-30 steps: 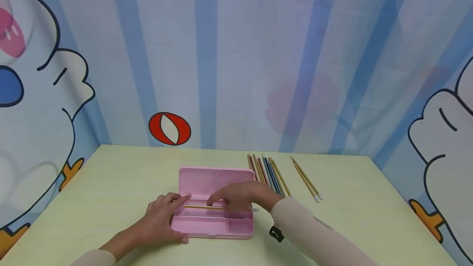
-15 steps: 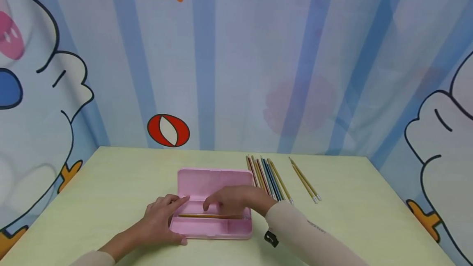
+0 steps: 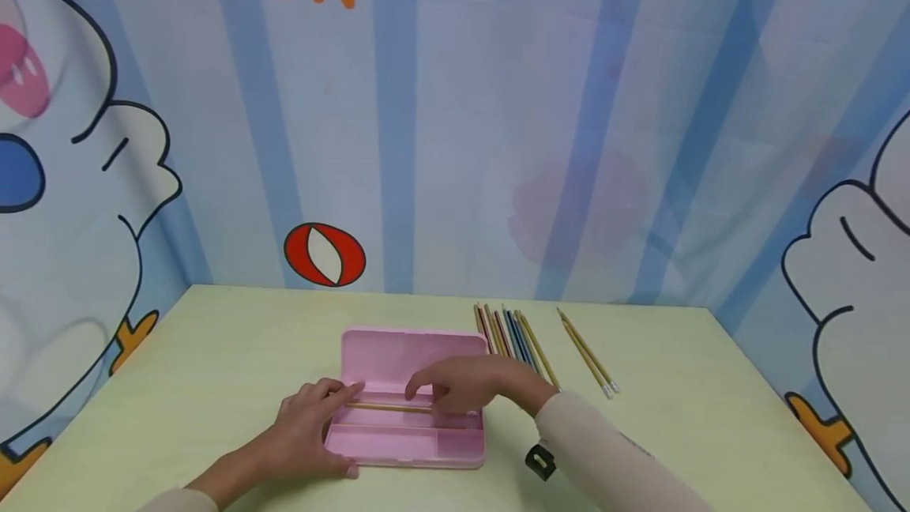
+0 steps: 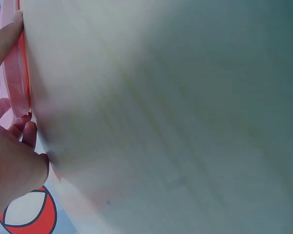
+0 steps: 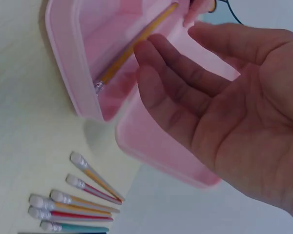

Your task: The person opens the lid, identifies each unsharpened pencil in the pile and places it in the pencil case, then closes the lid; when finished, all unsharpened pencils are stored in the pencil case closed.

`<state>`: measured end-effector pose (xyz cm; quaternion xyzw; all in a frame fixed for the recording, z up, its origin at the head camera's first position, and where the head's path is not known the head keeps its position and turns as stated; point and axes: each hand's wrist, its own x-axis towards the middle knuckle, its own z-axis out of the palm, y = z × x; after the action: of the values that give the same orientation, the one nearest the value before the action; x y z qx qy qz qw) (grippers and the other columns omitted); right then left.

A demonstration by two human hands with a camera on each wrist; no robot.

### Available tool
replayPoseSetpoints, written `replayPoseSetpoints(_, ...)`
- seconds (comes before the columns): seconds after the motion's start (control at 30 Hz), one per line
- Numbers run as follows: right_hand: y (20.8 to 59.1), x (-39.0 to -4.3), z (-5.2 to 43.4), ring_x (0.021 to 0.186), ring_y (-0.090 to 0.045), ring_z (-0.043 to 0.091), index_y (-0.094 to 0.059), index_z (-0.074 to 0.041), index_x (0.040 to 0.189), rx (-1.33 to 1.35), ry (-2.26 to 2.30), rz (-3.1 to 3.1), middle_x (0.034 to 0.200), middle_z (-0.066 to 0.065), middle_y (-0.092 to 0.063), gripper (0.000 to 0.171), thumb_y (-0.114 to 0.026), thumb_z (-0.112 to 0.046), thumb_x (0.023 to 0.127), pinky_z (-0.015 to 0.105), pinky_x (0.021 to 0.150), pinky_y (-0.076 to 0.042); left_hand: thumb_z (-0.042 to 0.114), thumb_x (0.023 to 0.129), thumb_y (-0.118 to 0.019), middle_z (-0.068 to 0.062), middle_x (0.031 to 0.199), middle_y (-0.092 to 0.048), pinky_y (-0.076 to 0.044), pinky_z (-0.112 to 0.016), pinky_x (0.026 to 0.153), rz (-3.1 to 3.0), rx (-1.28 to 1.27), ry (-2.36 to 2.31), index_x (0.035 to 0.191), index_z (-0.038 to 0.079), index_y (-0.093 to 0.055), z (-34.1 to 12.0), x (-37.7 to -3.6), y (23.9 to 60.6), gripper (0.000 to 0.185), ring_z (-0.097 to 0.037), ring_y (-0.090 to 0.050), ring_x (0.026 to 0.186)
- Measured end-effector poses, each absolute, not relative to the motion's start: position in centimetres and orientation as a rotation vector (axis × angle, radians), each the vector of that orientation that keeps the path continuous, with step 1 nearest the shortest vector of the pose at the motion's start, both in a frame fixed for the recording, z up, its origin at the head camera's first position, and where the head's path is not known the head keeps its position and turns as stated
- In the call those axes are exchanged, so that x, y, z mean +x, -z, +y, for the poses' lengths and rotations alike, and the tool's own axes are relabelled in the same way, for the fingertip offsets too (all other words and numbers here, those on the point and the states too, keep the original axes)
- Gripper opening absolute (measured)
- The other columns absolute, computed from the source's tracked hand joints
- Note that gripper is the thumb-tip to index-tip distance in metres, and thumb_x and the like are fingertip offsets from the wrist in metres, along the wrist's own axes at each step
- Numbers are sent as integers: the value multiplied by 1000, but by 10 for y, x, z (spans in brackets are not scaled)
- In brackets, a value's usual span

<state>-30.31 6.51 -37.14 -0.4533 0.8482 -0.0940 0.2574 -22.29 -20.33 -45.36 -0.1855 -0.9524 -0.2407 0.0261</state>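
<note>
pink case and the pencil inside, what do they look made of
Pink case: probably moulded plastic with a satin finish, given its rounded corners and soft sheen. Pencil: likely yellow-painted wood, by its straight coloured shaft; silvery end band looks metallic.

one case [image 3: 384, 442], one pencil [image 5: 119, 63] inside, two pencils [image 3: 586, 349] set apart, one bunch [image 3: 521, 340] too tight to count, two hands [image 3: 306, 425].

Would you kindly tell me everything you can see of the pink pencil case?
The pink pencil case, seemingly plastic, lies open on the table, its rounded lid swung back. Dividers split its inside, where a yellow pencil lies. The left hand grips the case's left end; the right hand is over it, contact unclear.
</note>
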Motion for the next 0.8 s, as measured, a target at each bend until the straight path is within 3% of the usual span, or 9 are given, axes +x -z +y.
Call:
replayPoseSetpoints(0.13,361,-306,84,89,-63,8,-58,-10,133,-1113,423,2176,112,6,-67,37,-58,-5,96,25,79,-53,56,56,-92,-1,126,-53,-36,-51,95,-2946,-568,756,147,17,-51,-203,-222,454,107,-19,-46,109)
replayPoseSetpoints(0.37,344,-313,124,86,-69,19,-62,-7,124,-831,634,2123,99,12,-70,29,-61,-2,96,38,76,-59,54,55,-93,-1,126,-53,-36,-50,93,-2924,-587,741,146,16,-51,-203,-221,455,107,-20,-46,108)
replayPoseSetpoints(0.57,339,-327,155,90,-71,35,-58,-7,132,-755,784,2140,99,18,-70,38,-63,-2,95,43,79,-59,52,56,-93,-1,126,-53,-36,-50,94,-2921,-578,749,146,17,-52,-203,-222,455,104,-19,-46,109)
replayPoseSetpoints(0.8,351,-345,188,95,-70,30,-56,0,134,-669,939,2209,105,22,-67,41,-64,-3,94,43,82,-59,52,56,-93,-2,126,-54,-36,-50,94,-2921,-570,744,146,17,-52,-203,-222,455,105,-20,-46,108)
